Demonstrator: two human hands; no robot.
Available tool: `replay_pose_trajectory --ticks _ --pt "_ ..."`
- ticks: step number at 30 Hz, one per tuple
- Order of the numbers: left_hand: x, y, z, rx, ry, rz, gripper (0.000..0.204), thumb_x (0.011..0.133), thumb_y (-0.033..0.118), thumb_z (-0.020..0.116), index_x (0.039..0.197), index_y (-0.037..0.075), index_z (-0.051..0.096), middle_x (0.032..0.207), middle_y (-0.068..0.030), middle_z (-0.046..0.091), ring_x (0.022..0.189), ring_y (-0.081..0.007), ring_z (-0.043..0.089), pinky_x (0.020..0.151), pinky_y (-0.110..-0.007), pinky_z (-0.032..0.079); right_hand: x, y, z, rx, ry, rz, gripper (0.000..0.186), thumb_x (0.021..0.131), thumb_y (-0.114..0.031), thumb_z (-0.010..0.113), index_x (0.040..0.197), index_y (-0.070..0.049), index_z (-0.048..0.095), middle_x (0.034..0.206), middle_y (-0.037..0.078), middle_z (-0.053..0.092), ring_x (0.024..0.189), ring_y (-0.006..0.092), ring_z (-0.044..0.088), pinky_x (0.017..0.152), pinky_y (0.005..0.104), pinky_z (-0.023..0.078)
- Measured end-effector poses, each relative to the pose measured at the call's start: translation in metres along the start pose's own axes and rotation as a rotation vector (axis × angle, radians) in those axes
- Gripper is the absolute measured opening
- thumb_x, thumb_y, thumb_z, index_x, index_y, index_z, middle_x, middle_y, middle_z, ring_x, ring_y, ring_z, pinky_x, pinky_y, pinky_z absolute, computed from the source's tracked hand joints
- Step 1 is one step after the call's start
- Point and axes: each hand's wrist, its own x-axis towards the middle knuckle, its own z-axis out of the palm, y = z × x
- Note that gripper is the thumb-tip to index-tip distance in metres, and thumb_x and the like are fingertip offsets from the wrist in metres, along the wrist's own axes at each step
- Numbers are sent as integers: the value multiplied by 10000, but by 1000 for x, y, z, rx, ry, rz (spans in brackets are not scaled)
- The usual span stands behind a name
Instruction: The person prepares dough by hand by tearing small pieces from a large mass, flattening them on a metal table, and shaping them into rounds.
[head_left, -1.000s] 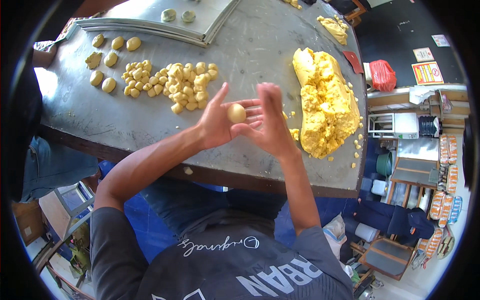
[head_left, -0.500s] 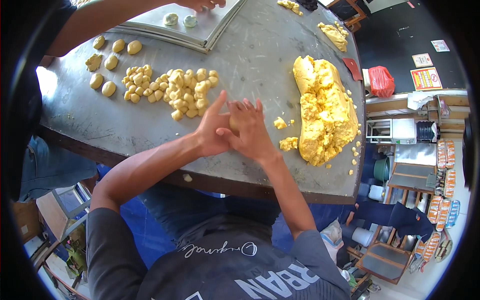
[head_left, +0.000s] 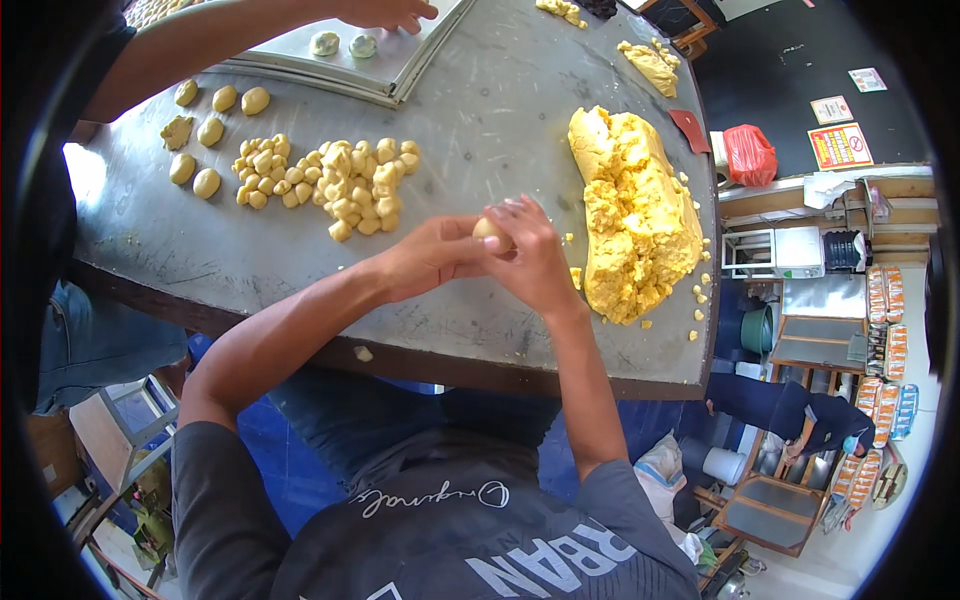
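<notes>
A smooth, pale yellow dough ball (head_left: pixel 492 232) sits between my two hands above the table's near side. My right hand (head_left: pixel 532 258) curls round it with the fingers and thumb. From the other side, my left hand (head_left: pixel 432 256) grips it with bent fingers. Left of my hands lies a heap of small dough pieces (head_left: pixel 358 185), beside a flatter cluster of similar pieces (head_left: pixel 262 172). To the right is a big crumbly mound of yellow dough (head_left: pixel 640 225), with crumbs around it.
Several larger dough balls (head_left: pixel 206 183) lie at the left. Behind them is a metal tray (head_left: pixel 385 68) with two pale green balls, under a co-worker's hand (head_left: pixel 390 12). A red scraper (head_left: pixel 692 130) lies beyond the mound. At far right, another person (head_left: pixel 815 420) bends near shelves.
My hands have gone from palms pressed together over the dough to fingers gripping the ball, which now shows plainly. The view has shifted slightly. The person at far right has come further into sight.
</notes>
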Motion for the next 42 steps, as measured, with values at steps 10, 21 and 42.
replay_pose_trajectory --ticks 10,21,42 --pt "-3 2 -2 123 -17 -55 322 897 204 644 1143 12 566 1069 -37 632 981 -92 604 879 -283 491 -9 2 9 489 -90 132 675 690 -80 776 1293 -11 483 1217 226 557 1079 372 584 877 392 508" --pt "-5 9 3 45 -51 -69 391 885 237 659 1181 7 550 1109 -47 626 1011 -105 599 905 -281 483 -15 -1 16 753 -64 335 646 719 -7 730 1309 -16 469 1175 203 587 1060 285 608 910 380 508" --pt "-5 9 3 124 -33 -129 413 871 207 675 1196 -16 550 1100 -64 619 976 -91 602 880 -246 496 -20 -3 17 508 21 222 813 696 -141 820 1364 -17 373 1129 157 582 962 241 623 803 344 522"
